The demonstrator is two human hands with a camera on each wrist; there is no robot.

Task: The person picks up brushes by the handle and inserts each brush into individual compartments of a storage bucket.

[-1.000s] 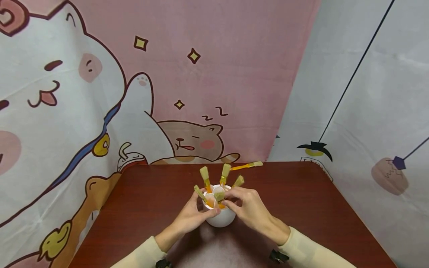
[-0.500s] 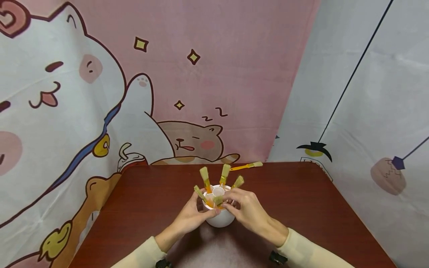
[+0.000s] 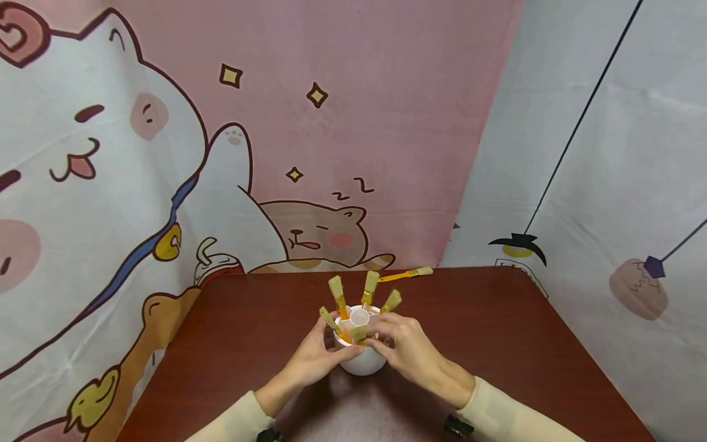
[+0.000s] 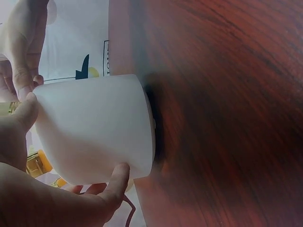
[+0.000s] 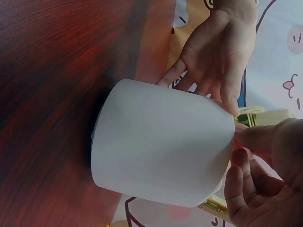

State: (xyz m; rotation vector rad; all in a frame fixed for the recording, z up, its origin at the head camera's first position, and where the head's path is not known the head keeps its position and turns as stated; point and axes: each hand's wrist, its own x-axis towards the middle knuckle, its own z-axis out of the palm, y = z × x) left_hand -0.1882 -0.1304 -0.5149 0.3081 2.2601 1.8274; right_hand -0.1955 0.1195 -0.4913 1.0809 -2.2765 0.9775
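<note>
A white rounded holder (image 3: 361,363) with a divided top stands on the table. My left hand (image 3: 312,355) grips its left side, thumb at the front rim and fingers around the wall, as the left wrist view shows of the white holder (image 4: 99,127). At the front compartment my right hand (image 3: 414,350) pinches a paintbrush (image 3: 359,333), bristles up; its handle is mostly hidden by the holder and fingers. More paintbrushes lean outward around the rim: one at back left (image 3: 336,288), another at the back (image 3: 370,284), a third at right (image 3: 392,300), and one at left (image 3: 328,317).
A loose yellow-handled paintbrush (image 3: 407,274) lies near the far edge of the dark red-brown table (image 3: 486,344). Behind the table hangs a cartoon-printed cloth (image 3: 397,123).
The pinched paintbrush sits slightly lower at the front of the holder, and the right hand has shifted a little with it. The left hand keeps its grip in place.
</note>
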